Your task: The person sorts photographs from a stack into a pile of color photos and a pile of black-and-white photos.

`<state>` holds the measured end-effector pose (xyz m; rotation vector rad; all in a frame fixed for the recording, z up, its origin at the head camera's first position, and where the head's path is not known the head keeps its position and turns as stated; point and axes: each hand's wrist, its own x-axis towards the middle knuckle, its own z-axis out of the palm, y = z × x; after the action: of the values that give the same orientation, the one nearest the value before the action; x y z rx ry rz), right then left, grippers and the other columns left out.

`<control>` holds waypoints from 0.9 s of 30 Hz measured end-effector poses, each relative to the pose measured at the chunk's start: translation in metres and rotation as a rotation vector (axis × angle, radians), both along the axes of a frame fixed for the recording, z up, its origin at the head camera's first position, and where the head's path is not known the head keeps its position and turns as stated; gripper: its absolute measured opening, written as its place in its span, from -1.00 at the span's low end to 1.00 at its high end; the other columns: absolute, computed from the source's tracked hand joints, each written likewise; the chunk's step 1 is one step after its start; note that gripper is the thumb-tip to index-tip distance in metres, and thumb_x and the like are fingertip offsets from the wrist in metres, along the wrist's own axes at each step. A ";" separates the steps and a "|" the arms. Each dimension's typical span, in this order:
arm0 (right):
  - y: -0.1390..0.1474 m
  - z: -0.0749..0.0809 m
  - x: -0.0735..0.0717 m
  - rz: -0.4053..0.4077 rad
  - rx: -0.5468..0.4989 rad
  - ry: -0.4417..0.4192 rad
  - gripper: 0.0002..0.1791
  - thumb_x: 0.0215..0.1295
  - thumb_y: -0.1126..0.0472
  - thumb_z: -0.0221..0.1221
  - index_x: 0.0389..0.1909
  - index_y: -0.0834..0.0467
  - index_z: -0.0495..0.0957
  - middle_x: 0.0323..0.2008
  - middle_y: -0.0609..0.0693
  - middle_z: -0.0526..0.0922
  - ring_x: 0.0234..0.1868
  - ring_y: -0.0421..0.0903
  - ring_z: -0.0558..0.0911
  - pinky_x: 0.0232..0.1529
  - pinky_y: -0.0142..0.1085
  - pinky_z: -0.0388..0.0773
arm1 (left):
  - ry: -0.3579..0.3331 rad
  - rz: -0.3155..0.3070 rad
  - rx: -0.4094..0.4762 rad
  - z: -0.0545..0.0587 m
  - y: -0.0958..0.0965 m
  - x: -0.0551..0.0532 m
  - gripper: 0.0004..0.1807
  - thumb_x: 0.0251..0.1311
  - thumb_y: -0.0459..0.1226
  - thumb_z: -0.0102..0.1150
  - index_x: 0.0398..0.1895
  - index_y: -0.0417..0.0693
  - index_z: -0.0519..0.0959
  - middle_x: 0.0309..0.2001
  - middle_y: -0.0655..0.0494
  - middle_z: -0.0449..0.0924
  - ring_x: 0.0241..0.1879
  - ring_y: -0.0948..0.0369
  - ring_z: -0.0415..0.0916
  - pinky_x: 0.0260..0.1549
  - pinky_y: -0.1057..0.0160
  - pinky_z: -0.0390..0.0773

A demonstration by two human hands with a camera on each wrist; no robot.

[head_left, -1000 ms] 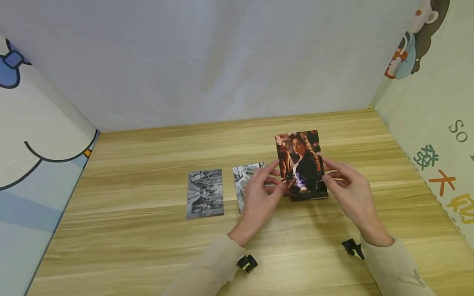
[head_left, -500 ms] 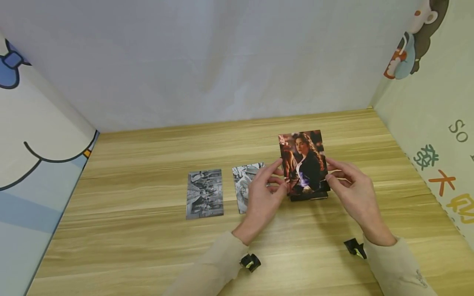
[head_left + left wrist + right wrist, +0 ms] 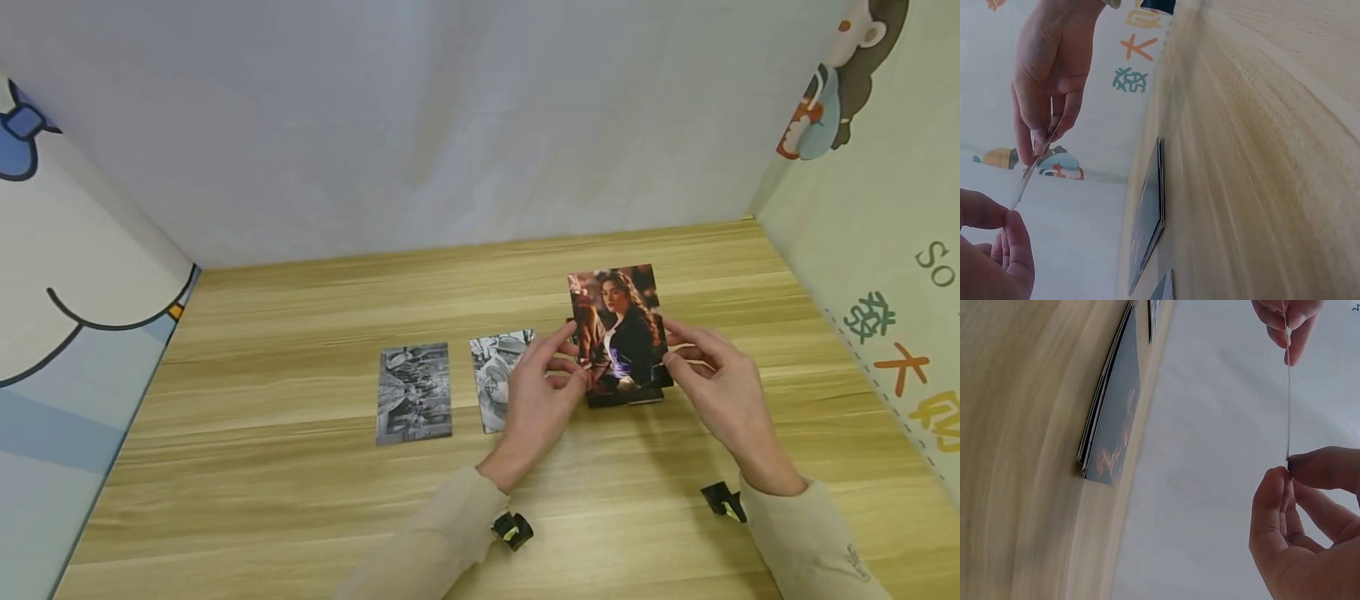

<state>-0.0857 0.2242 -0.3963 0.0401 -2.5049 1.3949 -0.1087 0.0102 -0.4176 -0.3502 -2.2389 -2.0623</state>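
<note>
A colour photo card [image 3: 618,325], printed with a dark-jacketed figure with long hair, is held up between both hands. My left hand [image 3: 543,392] pinches its left edge between thumb and fingers. Its right edge is pinched by my right hand [image 3: 720,392]. Both wrist views show the card edge-on and raised off the table. Beneath it lies a small stack of cards [image 3: 1113,406], mostly hidden by the held card in the head view. Left of the stack is a black-and-white photo card [image 3: 495,379], partly covered by my left hand.
Farther left, another black-and-white photo card [image 3: 414,393] lies flat on the wood-grain table [image 3: 262,500]. White cloth [image 3: 480,125] stands along the back, with printed panels at both sides. Small black objects sit by the left cuff [image 3: 512,530] and right cuff [image 3: 724,502].
Both hands have shifted slightly to the right with the colour photo card, bringing it more over the stack. The two black-and-white cards have stayed in place.
</note>
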 end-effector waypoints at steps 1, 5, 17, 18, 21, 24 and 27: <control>0.000 0.000 0.000 -0.002 0.002 -0.002 -0.52 0.44 0.38 0.19 0.36 0.24 0.54 0.04 0.22 0.62 -0.11 -0.48 0.56 -0.08 -0.71 0.51 | 0.000 0.000 0.001 0.000 0.000 0.000 -0.32 0.11 -0.62 0.24 0.38 -0.20 0.52 -0.01 -0.03 0.61 -0.17 0.23 0.65 -0.18 0.35 0.72; 0.001 -0.001 -0.001 -0.006 0.012 -0.010 -0.52 0.44 0.37 0.18 0.37 0.23 0.54 0.04 0.22 0.62 -0.12 -0.48 0.56 -0.09 -0.71 0.51 | 0.001 0.000 0.001 -0.004 0.002 -0.002 -0.32 0.11 -0.62 0.24 0.38 -0.21 0.52 -0.02 -0.03 0.62 -0.17 0.24 0.65 -0.18 0.36 0.72; 0.005 -0.005 -0.004 -0.012 0.031 -0.032 -0.51 0.45 0.35 0.18 0.37 0.26 0.52 0.05 0.26 0.63 -0.13 -0.49 0.55 -0.11 -0.72 0.50 | -0.026 0.001 -0.001 -0.007 0.006 -0.006 -0.32 0.11 -0.63 0.23 0.37 -0.18 0.53 -0.04 -0.03 0.62 -0.21 0.27 0.63 -0.21 0.34 0.73; 0.005 -0.006 -0.004 -0.010 0.033 -0.032 -0.51 0.45 0.35 0.17 0.38 0.26 0.51 0.06 0.26 0.63 -0.13 -0.49 0.55 -0.11 -0.72 0.50 | -0.028 0.002 -0.003 -0.008 0.007 -0.006 -0.32 0.10 -0.63 0.22 0.37 -0.18 0.53 -0.05 -0.03 0.62 -0.21 0.27 0.63 -0.21 0.35 0.73; 0.006 -0.007 -0.004 -0.006 0.036 -0.029 -0.51 0.46 0.35 0.16 0.38 0.27 0.51 0.06 0.27 0.62 -0.13 -0.49 0.54 -0.11 -0.73 0.50 | -0.034 0.006 -0.011 -0.008 0.008 -0.007 -0.32 0.10 -0.63 0.22 0.37 -0.18 0.54 -0.06 -0.02 0.62 -0.21 0.28 0.63 -0.21 0.37 0.72; 0.007 -0.008 -0.005 -0.001 0.037 -0.027 -0.52 0.46 0.35 0.16 0.38 0.28 0.50 0.06 0.28 0.61 -0.13 -0.50 0.54 -0.11 -0.72 0.50 | -0.043 0.008 -0.017 -0.009 0.008 -0.007 -0.32 0.10 -0.63 0.21 0.37 -0.17 0.54 -0.06 -0.01 0.62 -0.21 0.28 0.63 -0.20 0.39 0.71; 0.007 -0.008 -0.005 0.002 0.040 -0.029 -0.52 0.47 0.35 0.16 0.38 0.27 0.50 0.06 0.28 0.61 -0.12 -0.50 0.54 -0.11 -0.73 0.50 | -0.052 0.009 -0.019 -0.009 0.009 -0.008 -0.32 0.10 -0.63 0.21 0.37 -0.17 0.54 -0.04 -0.04 0.62 -0.21 0.29 0.62 -0.20 0.40 0.71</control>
<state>-0.0908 0.2317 -0.4045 0.0305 -2.5571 1.3559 -0.1167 0.0189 -0.4270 -0.2905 -2.2860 -2.0707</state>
